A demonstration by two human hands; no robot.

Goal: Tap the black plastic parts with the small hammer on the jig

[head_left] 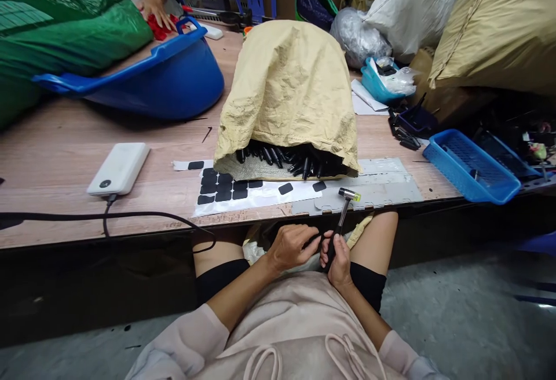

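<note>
My right hand (pixel 337 259) is closed round the black handle of a small hammer (pixel 343 212), whose head with a yellow tip points up at the table edge. My left hand (pixel 292 247) pinches the handle's black grip beside it, fingers curled. Both hands sit over my lap, below the wooden table (pixel 61 154). A tan sack (pixel 289 87) lies open toward me, spilling several black handles (pixel 282 159). A white sheet with black adhesive pads (pixel 223 187) lies in front of the sack.
A blue tub (pixel 165 76) leans at the left, with a green sack (pixel 52 26) behind it. A white power bank (pixel 118 168) trails a black cable. A blue basket (pixel 471 165) sits at the right. Another person's hand (pixel 156 12) rests on red items at the far side.
</note>
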